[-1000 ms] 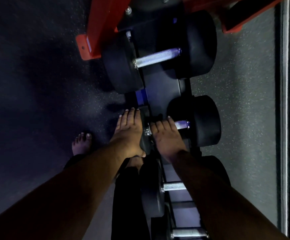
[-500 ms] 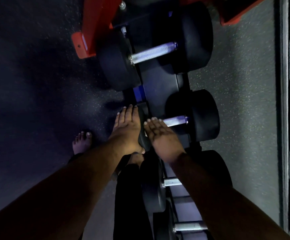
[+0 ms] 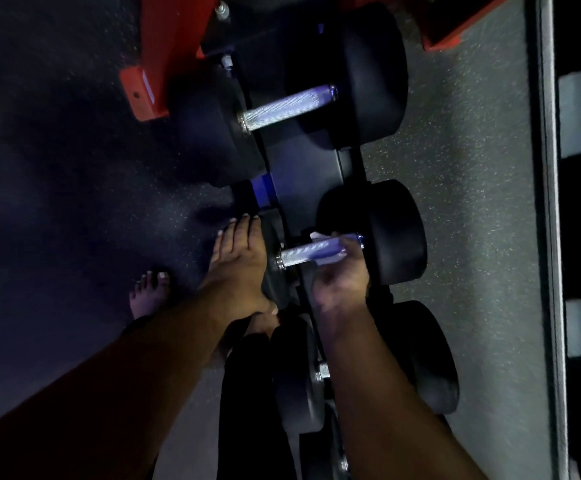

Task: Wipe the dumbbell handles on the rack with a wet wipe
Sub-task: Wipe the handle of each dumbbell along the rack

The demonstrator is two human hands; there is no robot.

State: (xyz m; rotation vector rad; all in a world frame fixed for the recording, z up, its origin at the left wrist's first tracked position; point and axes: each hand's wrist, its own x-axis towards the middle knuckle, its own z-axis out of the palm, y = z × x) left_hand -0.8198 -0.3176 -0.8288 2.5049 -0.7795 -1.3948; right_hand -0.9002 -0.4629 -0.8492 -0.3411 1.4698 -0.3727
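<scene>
Black dumbbells lie in a row on a dark rack [image 3: 311, 168]. The middle dumbbell has a knurled metal handle [image 3: 297, 255]. My right hand [image 3: 341, 282] grips the right part of that handle with a white wet wipe [image 3: 327, 249] wrapped around the bar under its fingers. My left hand [image 3: 240, 261] rests flat, fingers straight, on the left black weight head [image 3: 275, 285] of the same dumbbell. A larger dumbbell sits farther up the rack with its handle [image 3: 287, 107] bare.
Red frame parts [image 3: 150, 88] stand at the top left and top right. Nearer dumbbells [image 3: 299, 386] are partly hidden under my right forearm. My bare foot [image 3: 150, 296] is on the dark speckled floor at the left. A grey wall edge [image 3: 548, 237] runs down the right.
My right hand slid from the handle's left end to its right part and turned under the bar, so the white wipe shows. My left hand stayed on the weight head.
</scene>
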